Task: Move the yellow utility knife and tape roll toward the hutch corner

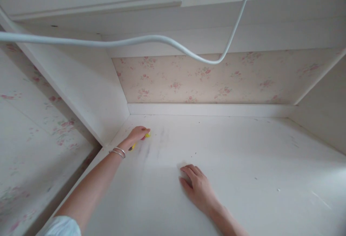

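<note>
So the big thing here is a white shelf (229, 156), a deep alcove with a floral back wall (216, 81) and a white cable (151, 40) drooping across the top. The surface is dusty, with grey smudges (147, 149) near the back left and little dark specks scattered around.

Left hand (137, 134) is reached way into the left corner, fingers curled together over a small yellow thing (147, 135). It looks like a cloth or sponge, but too little shows to tell. It sits under the fingertips, just a sliver poking out on the right side, plus a bit by the wrist next to the bangles (118, 152). Right hand (196, 185) lies flat on the shelf well apart from it, fingers loosely together, holding nothing, probably as a brace.

If this is wiping, I'd say keep the palm flat on the yellow thing so it doesn't slip out, go over those smudges just right of the hand, and work from the corner outward.
</note>
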`<action>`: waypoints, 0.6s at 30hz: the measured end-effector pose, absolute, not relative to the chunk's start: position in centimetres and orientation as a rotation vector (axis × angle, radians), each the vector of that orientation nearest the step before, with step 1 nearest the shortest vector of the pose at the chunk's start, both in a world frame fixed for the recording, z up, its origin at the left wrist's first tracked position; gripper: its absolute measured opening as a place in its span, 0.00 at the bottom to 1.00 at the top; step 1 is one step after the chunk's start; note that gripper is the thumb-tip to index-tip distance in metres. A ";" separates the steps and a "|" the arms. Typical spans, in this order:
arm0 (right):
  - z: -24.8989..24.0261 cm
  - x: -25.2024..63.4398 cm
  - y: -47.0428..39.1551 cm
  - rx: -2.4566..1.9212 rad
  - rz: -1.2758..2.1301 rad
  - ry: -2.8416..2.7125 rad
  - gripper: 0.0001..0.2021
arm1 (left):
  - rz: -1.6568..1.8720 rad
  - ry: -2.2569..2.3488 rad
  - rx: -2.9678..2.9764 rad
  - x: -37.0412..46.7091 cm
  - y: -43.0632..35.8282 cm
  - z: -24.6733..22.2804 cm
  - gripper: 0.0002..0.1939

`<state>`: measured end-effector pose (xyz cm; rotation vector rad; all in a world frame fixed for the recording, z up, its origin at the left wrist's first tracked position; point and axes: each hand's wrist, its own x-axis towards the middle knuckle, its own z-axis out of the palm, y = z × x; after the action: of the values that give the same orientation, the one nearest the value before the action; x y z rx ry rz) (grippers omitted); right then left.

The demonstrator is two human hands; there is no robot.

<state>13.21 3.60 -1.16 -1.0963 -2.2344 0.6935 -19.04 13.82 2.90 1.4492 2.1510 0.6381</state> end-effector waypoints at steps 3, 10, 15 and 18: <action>-0.9 13.1 3.7 -1.099 0.698 -2.254 0.13 | 0.591 2.240 1.473 -19.9 14.8 3.2 0.22; -0.9 13.1 3.9 -1.103 0.694 -2.290 0.11 | 0.568 2.326 1.613 -20.8 16.6 4.3 0.19; -0.8 12.9 3.9 -1.107 0.677 -2.307 0.10 | 0.553 2.344 1.585 -20.9 17.5 4.3 0.15; -0.6 12.9 3.8 -1.099 0.679 -2.307 0.10 | 0.552 2.357 1.537 -20.9 17.9 3.9 0.16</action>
<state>12.86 3.83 -0.61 -1.0988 -2.3071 0.6794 -20.88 17.87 3.94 1.5374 2.3570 0.5517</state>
